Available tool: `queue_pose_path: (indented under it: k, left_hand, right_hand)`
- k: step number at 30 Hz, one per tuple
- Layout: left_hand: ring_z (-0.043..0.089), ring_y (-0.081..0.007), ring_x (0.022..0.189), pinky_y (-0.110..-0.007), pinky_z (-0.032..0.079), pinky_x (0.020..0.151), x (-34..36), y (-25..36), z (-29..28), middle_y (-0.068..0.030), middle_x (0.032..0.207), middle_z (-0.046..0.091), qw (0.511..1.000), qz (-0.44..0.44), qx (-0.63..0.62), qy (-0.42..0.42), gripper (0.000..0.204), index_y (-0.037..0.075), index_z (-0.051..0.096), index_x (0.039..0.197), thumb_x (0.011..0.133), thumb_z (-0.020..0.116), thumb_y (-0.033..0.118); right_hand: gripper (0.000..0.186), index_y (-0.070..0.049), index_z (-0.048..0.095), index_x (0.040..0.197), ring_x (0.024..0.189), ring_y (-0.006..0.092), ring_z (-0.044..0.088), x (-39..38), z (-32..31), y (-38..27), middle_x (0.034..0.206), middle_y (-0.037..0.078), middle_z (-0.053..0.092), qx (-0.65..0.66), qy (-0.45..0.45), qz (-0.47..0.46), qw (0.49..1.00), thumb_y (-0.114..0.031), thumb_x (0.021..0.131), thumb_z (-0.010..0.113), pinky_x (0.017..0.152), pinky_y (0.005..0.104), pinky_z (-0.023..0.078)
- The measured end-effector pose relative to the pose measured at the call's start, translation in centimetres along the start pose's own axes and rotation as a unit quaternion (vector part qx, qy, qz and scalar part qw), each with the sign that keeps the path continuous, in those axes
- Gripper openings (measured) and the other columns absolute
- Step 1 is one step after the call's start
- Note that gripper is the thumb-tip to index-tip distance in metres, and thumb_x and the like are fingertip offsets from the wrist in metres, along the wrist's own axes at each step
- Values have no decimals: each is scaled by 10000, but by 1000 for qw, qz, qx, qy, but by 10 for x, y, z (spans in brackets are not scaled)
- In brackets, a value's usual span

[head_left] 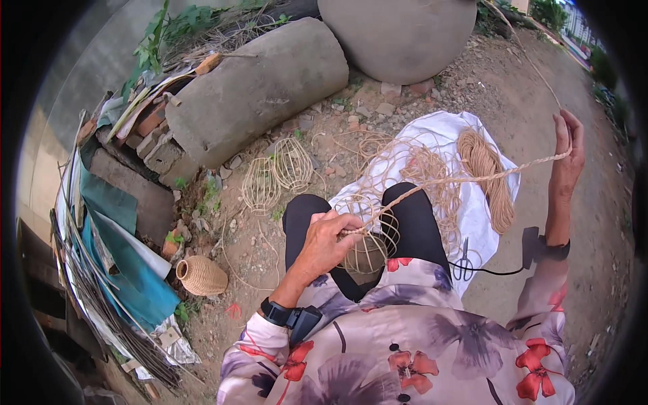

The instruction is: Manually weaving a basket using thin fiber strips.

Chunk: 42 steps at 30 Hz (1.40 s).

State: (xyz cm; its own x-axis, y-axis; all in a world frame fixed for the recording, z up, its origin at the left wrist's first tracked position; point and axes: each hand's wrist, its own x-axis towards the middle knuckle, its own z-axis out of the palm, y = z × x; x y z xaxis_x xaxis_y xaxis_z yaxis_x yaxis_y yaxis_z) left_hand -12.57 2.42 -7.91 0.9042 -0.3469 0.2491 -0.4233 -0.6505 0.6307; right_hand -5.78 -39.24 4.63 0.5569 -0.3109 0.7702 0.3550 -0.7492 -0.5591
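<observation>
My left hand (327, 239) grips a twisted natural-coloured cord (439, 183) at a wire cage frame (371, 246), which rests between my knees. Out at the upper right, my right hand (567, 145) holds the same cord, drawn taut from the frame, with more cord running upward past the fingers. Loose tangled strands (432, 172) and a thick hank of cord (486, 179) lie on a white sheet (489, 223) in front of me, with black-handled scissors (463, 268) near my right thigh.
Two more cage frames (292, 164) and a woven cord vase (202, 275) are on the dirt to my left. A concrete cylinder (256, 91), a large round concrete piece (396, 37) and piled bricks, sticks and teal sheeting (118, 196) border the spot. A path runs along the right.
</observation>
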Motion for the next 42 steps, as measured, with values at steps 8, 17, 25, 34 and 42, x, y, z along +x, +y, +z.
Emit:
queue_pose_path:
  k: [8, 17, 25, 34, 42]
  left_hand:
    - [671, -113, 798, -269, 535, 736, 22, -6, -18, -69, 861, 708, 976, -90, -186, -63, 183, -9, 669, 951, 802, 747, 61]
    - [641, -107, 762, -273, 510, 710, 34, 2, -26, -37, 835, 702, 977, -49, -178, -109, 164, 8, 678, 942, 813, 746, 82]
    - [636, -115, 768, -281, 512, 716, 34, 1, -19, -55, 866, 693, 975, -62, -190, -96, 156, 7, 673, 940, 819, 737, 80]
    - [641, -145, 804, -286, 511, 738, 32, 5, -20, -74, 903, 668, 979, -86, -158, -97, 184, 4, 679, 968, 813, 737, 85]
    - [631, -170, 786, -305, 505, 736, 29, 8, -14, -89, 917, 669, 990, 8, -105, -90, 205, 20, 685, 1009, 825, 718, 103]
  right_hand:
    - [474, -48, 569, 1228, 1017, 352, 611, -112, 50, -12, 1203, 158, 581, 57, -309, -63, 947, -46, 768, 681, 854, 401, 497]
    - [223, -74, 633, 1037, 929, 263, 630, -145, 128, -91, 912, 77, 644, 191, -373, -246, 874, -94, 817, 661, 918, 447, 426]
    - [259, -68, 646, 966, 945, 282, 605, -163, 95, -75, 992, 84, 611, 163, -282, -134, 936, -110, 730, 745, 790, 393, 465]
    - [133, -93, 610, 935, 947, 275, 621, -176, 117, -82, 906, 98, 627, 185, -339, -237, 891, -121, 821, 672, 827, 443, 459]
    - [113, -92, 544, 941, 602, 344, 601, -212, 87, -72, 646, 123, 560, 242, -432, -79, 865, -82, 848, 607, 517, 424, 462]
